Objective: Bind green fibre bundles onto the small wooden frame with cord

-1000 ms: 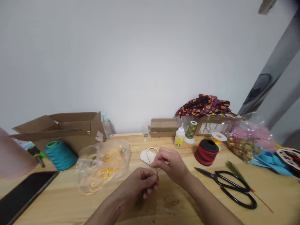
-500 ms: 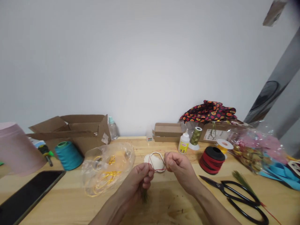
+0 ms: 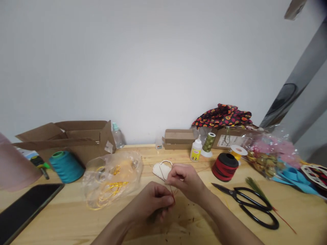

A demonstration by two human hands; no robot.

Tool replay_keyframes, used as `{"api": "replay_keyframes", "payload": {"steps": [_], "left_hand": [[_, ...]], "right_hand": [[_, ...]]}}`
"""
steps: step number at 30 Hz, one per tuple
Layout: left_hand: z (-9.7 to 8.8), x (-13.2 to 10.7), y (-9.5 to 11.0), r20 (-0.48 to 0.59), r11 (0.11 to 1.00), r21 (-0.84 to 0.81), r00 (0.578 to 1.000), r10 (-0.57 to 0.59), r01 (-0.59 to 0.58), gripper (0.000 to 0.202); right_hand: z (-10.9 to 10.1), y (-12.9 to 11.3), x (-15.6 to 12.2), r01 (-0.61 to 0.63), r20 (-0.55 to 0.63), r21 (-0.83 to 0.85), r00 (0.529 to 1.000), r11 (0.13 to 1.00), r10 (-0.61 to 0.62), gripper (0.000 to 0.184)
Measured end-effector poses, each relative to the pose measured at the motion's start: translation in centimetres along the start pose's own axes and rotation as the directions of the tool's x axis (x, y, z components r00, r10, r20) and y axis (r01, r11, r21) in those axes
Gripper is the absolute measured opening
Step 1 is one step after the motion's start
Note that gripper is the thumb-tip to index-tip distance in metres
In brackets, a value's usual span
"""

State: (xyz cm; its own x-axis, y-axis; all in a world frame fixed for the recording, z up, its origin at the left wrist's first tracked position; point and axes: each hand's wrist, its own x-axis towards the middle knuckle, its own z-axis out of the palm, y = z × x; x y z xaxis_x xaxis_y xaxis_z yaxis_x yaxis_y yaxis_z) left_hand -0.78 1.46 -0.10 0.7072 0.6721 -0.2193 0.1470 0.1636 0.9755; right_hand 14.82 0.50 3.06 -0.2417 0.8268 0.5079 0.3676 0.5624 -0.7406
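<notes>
The two forearms reach in from the bottom edge of the frame and converge at lower centre, with the hands close together but not touching. The left hand point(image 3: 149, 202) sits lower, back of the hand up, fingers curled inward, its thumb and fingertips pinched on the lower end of a thin red thread point(image 3: 172, 195). The right hand point(image 3: 185, 180) is higher and to the right, wrist angled, fingers pointing down and left and closed on the upper part of the same red thread, which runs between the two hands. The pale cut-out tag point(image 3: 161, 171), with a thin loop lying along it, rests on the wooden surface point(image 3: 189, 226) just beside the right hand's fingertips. To the left lies a clear plastic bag point(image 3: 112, 180) holding yellow cord. To the right are a red-and-black spool point(image 3: 224, 166) and black-handled scissors point(image 3: 255, 211), with a green bristle tuft point(image 3: 252, 186) beside them. A teal thread cone point(image 3: 66, 167) stands at left, near a dark phone point(image 3: 28, 212).
</notes>
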Motion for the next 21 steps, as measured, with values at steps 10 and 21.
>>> {"api": "replay_keyframes", "payload": {"steps": [10,21], "left_hand": [[0.7,0.0,0.3,0.02,0.995,-0.098,1.0,-0.011,0.013,0.024],[0.0,0.5,0.3,-0.139,0.957,-0.267,0.987,0.078,-0.114,0.026]], "right_hand": [[0.7,0.9,-0.1,0.131,0.025,-0.212,0.991,0.968,-0.129,0.008],[0.4,1.0,-0.1,-0.04,0.108,-0.288,0.991,0.957,0.074,0.022]]}}
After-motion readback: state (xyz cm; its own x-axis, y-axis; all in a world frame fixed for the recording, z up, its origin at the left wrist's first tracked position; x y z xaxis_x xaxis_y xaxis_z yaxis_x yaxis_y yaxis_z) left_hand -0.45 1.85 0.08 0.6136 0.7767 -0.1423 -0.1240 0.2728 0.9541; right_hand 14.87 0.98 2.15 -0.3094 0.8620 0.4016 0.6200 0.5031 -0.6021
